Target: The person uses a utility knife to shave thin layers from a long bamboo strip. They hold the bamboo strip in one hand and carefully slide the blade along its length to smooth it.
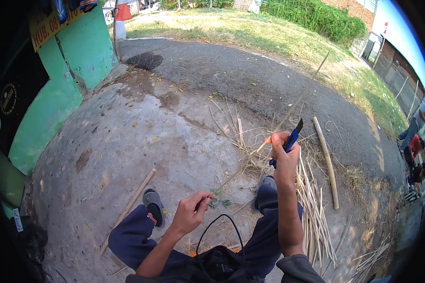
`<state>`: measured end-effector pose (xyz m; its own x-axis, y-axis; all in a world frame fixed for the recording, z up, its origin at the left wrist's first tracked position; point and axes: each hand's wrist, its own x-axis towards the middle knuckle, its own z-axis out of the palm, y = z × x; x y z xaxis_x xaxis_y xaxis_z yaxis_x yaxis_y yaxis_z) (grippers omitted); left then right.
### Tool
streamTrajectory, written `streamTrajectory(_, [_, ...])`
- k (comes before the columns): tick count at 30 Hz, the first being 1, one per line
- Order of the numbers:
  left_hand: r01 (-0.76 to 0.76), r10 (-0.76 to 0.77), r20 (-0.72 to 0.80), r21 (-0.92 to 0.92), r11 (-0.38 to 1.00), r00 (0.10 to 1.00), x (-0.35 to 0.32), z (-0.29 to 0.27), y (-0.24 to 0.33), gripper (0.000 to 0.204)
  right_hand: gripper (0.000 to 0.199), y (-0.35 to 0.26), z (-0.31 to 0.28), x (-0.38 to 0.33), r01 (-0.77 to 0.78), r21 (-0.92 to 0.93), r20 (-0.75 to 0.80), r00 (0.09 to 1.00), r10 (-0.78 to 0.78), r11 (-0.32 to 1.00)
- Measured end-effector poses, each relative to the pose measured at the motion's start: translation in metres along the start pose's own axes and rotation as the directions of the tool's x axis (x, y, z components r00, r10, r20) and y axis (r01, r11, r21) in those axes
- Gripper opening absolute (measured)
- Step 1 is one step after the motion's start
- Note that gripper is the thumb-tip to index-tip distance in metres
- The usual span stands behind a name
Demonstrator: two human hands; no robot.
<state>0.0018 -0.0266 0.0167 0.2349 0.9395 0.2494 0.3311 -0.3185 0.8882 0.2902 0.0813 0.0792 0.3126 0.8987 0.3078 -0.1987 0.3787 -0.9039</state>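
Observation:
A long thin bamboo strip [294, 104] slants from low centre up to the far right. My left hand [190, 214] is closed in a pinch on its near end. Further along, my right hand [285, 158] grips a blue utility knife [293, 137] whose dark blade points up and away. The thumb and forefinger of that hand also press on the strip, which looks paler just there. Beneath the hands, on the concrete, lies a tangle of thin shavings [256, 166]. Green leaves [218, 203] lie near my left fingertips.
Many split bamboo strips [318, 226] lie beside my right leg, with a bamboo pole [326, 162] past them. Another pole [130, 210] rests by my left foot. A green wall [56, 111] stands at left. People [413, 141] are at the far right edge.

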Motion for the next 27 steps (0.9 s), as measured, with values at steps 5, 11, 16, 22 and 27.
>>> streamTrajectory(5, [-0.017, 0.018, -0.031, 0.041, 0.999, 0.999, 0.009, 0.000, 0.020, 0.011, 0.016, -0.021, -0.013, 0.006, 0.184, -0.216, -0.058, 0.978, -0.201, 0.959])
streamTrajectory(11, [0.007, 0.003, -0.098, 0.103, 0.995, 0.995, 0.007, -0.008, 0.026, 0.009, 0.022, -0.037, -0.055, 0.017, 0.174, -0.019, -0.271, 0.947, -0.173, 0.985])
streamTrajectory(16, [0.007, 0.022, -0.111, 0.260, 0.965, 0.994, 0.002, -0.037, 0.051, 0.009, 0.023, -0.034, -0.081, 0.019, 0.052, -0.172, -0.240, 0.966, -0.093, 0.984])
streamTrajectory(22, [0.150, -0.110, -0.139, 0.318, 0.936, 0.984, -0.033, -0.064, 0.089, 0.012, 0.062, -0.005, -0.045, 0.000, 0.245, -0.594, 0.118, 0.969, -0.218, 0.766])
streamTrajectory(27, [0.257, -0.218, -0.186, 0.224, 0.940, 0.958, -0.094, -0.059, 0.095, 0.013, 0.056, -0.011, 0.002, -0.039, -0.161, -0.096, 0.296, 0.937, 0.183, 0.982])
